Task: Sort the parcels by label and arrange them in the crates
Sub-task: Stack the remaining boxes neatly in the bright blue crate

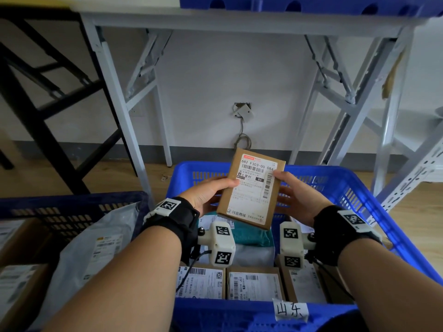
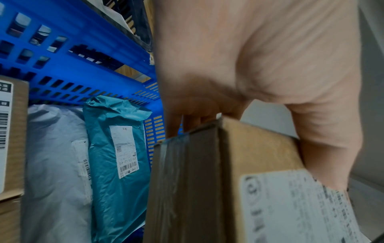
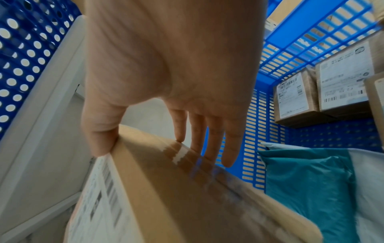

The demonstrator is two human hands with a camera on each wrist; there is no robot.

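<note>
A white folding table [image 1: 239, 22] spans the top of the head view, its legs standing on the wooden floor [image 1: 419, 207] against the wall. Below it, on the floor, sits a bright blue crate [image 1: 359, 188] with a handwritten paper tag [image 1: 290, 311] on its near rim. Inside lie a teal mailer [image 1: 251, 236] and a grey mailer [image 2: 56, 164] toward the far wall, and a row of labelled cardboard boxes [image 1: 254, 285] along the near wall. A darker blue crate [image 1: 72, 207] stands just to the left, holding a grey poly bag [image 1: 96, 248] and more cartons.

Above the bright crate, clear of its contents, a small cardboard parcel [image 1: 251, 188] is held label up. The left hand [image 1: 206, 195] grips its left edge, thumb on the label and fingers [image 2: 187, 121] curled beneath. The right hand [image 1: 294, 195] pinches the right edge, thumb on top, its fingers [image 3: 212, 136] lying straight along the taped side.
</note>
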